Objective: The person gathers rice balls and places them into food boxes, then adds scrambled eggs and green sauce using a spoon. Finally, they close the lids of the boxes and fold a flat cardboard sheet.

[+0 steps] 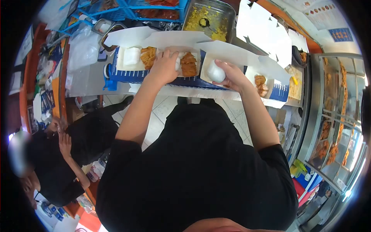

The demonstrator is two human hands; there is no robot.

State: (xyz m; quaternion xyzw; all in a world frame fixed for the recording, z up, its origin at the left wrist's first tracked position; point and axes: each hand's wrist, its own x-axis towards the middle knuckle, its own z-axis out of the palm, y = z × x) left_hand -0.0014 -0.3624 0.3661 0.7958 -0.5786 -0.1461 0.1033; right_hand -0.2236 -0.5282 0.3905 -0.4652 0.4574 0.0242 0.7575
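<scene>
A row of open blue-and-white boxes stands on the counter, holding pieces of fried chicken (189, 65). My left hand (165, 66) reaches into the second box from the left, its fingers closed around a white wrapped lump (177, 64) that is mostly hidden. In the third box my right hand (230, 74) grips a rounded white lump (215, 72). The leftmost box has another white lump (131, 56) beside a fried piece (148, 58). Further right, an open box contains smaller browned pieces (261, 86).
Behind the boxes are a metal tray (230, 34) with yellow food and blue crates (154, 6). A plastic bag (83, 50) lies at the counter's left. Another person (89, 135) stands at the left. A glass food cabinet (322, 77) is at the right.
</scene>
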